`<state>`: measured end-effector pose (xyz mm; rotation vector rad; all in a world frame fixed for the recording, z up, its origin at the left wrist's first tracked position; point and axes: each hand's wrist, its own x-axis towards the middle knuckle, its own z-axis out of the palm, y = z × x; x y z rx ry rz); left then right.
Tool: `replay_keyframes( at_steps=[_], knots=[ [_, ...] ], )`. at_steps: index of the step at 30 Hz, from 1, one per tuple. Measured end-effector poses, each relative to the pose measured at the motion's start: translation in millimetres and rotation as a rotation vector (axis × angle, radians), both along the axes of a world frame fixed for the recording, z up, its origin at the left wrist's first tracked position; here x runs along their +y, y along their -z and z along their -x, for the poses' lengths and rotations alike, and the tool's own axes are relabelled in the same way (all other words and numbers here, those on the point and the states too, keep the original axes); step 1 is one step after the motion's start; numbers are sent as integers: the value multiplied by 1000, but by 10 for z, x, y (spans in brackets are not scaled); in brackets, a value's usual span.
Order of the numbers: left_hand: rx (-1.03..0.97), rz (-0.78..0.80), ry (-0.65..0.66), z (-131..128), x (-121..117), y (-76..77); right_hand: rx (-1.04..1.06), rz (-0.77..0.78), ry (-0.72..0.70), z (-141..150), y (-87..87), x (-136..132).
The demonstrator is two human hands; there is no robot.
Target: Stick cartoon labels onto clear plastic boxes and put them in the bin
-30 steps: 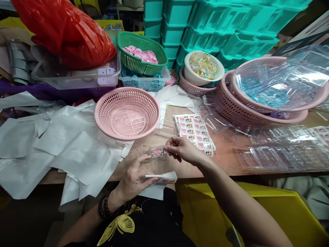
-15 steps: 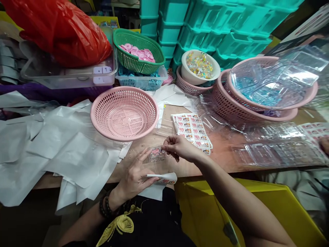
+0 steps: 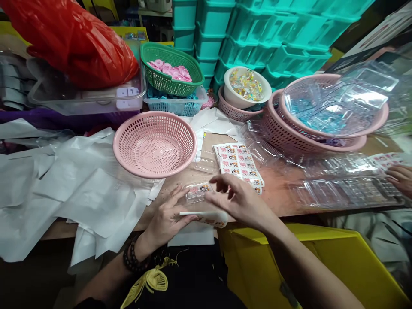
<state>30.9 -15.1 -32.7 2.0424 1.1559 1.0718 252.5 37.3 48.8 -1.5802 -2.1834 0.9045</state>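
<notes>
My left hand (image 3: 170, 214) pinches a curled sticker sheet (image 3: 209, 220) between thumb and fingers, low over the table's front edge. Its outstretched fingertips rest at the left end of a small clear plastic box (image 3: 195, 198). A printed sticker (image 3: 198, 189) with pink lettering and a cartoon figure lies on the box. Just right of that box, my right hand (image 3: 236, 197) hovers with thumb and forefinger apart and nothing visible between them. Behind it lies a stack of sticker sheets (image 3: 238, 163), printed in the same style.
A pink basket (image 3: 154, 171) stands behind my left hand. White backing papers (image 3: 96, 201) spread leftward. Clear plastic trays (image 3: 337, 193) lie at right, near another person's hand (image 3: 401, 178). Nested pink baskets (image 3: 286, 133), a white bowl (image 3: 231, 92) and teal bins (image 3: 251, 25) stand behind.
My right hand has drawn away from the sticker on the box, its pinch opened, and moved slightly right and down toward the curled sheet. The other person's hand has come further into view.
</notes>
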Motion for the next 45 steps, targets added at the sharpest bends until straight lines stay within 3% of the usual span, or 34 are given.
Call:
replay_keyframes(
  at_steps=[2,5,7,10,13,16,21,25,29,32,34,36,41,43,45],
  knots=[
    [-85,10,-69,20,-14,-40,167,170,-127,-85,18,-132],
    [-116,104,-110,52,-25,-98,359,332,-21,-150,151,-289],
    [-48,90,-174,69,-30,-163,425,298,95,-153,221,-359],
    [119,-107,-261,67,-36,-320,367,218,71,-134,207,-435],
    [272,-128,-90,25,-24,-480,344,231,-38,-130,117,-490],
    [269,51,85,-17,12,-539,365,220,-65,-161,73,-515],
    [158,333,135,0,60,-445,405,80,11,-230,140,-539],
    [81,649,199,55,111,-359,380,28,47,-252,171,-590],
    [-94,1031,350,83,203,-264,440,-237,-77,-287,177,-613],
    [-304,1201,403,98,237,-183,701,-387,82,-348,240,-476],
    [-359,1173,376,116,225,-151,826,-376,295,-387,329,-272],
    [-359,1045,385,144,195,-147,717,-376,395,-390,454,-10],
    [-482,680,385,233,137,-166,81,-389,154,-180,794,509],
    [-546,665,314,263,138,-163,42,-377,140,-95,840,569],
    [-572,688,276,268,150,-156,210,-356,251,-69,788,536]
  ],
)
